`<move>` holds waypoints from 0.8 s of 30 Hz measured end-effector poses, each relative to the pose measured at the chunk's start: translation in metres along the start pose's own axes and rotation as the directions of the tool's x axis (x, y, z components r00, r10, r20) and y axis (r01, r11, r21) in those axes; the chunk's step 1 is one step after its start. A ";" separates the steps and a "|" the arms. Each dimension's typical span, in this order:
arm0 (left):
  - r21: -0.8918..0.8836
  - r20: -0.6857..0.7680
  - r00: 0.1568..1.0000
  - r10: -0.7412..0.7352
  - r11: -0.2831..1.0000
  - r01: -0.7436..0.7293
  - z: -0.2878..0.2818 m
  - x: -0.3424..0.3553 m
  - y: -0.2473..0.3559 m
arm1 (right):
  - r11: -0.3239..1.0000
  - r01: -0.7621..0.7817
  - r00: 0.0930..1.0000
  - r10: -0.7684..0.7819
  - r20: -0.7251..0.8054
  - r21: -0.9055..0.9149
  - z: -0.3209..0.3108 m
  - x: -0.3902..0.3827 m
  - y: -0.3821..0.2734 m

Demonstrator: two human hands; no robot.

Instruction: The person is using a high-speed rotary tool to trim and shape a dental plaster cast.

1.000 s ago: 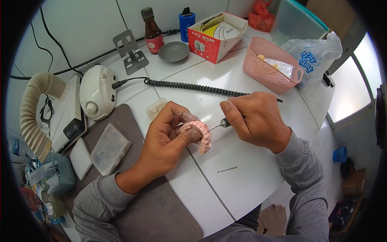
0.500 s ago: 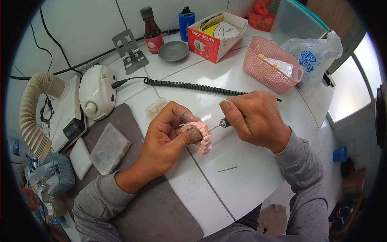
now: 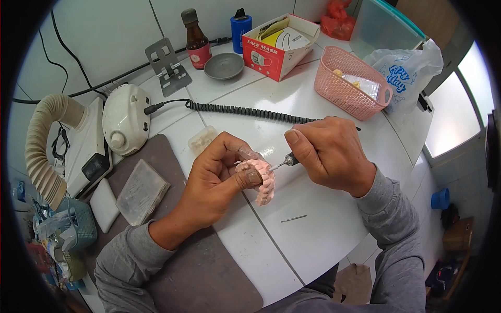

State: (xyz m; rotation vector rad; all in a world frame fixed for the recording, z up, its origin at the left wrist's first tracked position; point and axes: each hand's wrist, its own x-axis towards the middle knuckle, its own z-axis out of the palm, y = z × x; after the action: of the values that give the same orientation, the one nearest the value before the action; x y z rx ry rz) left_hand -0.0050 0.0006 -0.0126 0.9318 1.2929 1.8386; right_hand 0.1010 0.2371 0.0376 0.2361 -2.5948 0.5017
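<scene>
Between the thumb and fingers of my left hand (image 3: 222,172) is a pink dental model (image 3: 266,189), a curved arch with a row of teeth along its outer side. My right hand (image 3: 330,156) is wrapped round a dental handpiece (image 3: 292,158), its dark grip mostly hidden in the fist. The thin bur (image 3: 276,166) on its tip reaches the upper right part of the model and seems to touch it. A black coiled cord (image 3: 245,110) runs from the handpiece to a white control unit (image 3: 125,119) at the left. A loose bur (image 3: 294,218) lies on the white tabletop below my hands.
A grey-brown mat (image 3: 209,266) bears a flat clear box (image 3: 142,192). A ribbed hose (image 3: 44,141) curves at far left. Along the back stand a brown bottle (image 3: 197,41), grey dish (image 3: 224,66), mask box (image 3: 282,49) and pink basket (image 3: 347,88). A small translucent box (image 3: 202,140) sits behind my left hand.
The model has turned slightly in my left hand, so more of its toothed face shows. The bur's tip has shifted a little left and down; my right hand has barely moved.
</scene>
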 end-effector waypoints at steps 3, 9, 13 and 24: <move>-0.032 0.030 0.999 0.011 0.999 -0.010 -0.002 0.000 0.000 | 0.999 0.011 1.000 -0.010 -0.004 0.037 -0.001 0.001 -0.002; -0.035 0.085 0.996 0.035 0.999 -0.032 -0.004 -0.001 -0.001 | 0.996 0.019 1.000 -0.019 0.001 0.083 0.000 0.001 -0.003; -0.050 0.083 0.997 0.010 0.999 -0.006 -0.002 -0.002 0.001 | 0.995 0.033 0.999 -0.033 -0.007 0.092 0.000 0.000 -0.002; -0.046 0.087 0.996 0.009 0.999 -0.005 -0.004 -0.002 -0.001 | 0.994 0.025 1.000 -0.025 -0.002 0.105 0.001 0.000 -0.001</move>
State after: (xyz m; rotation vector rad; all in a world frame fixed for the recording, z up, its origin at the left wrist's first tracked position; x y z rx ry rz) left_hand -0.0072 -0.0027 -0.0145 0.9819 1.1911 1.8058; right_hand 0.1004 0.2360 0.0368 0.3029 -2.5646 0.6304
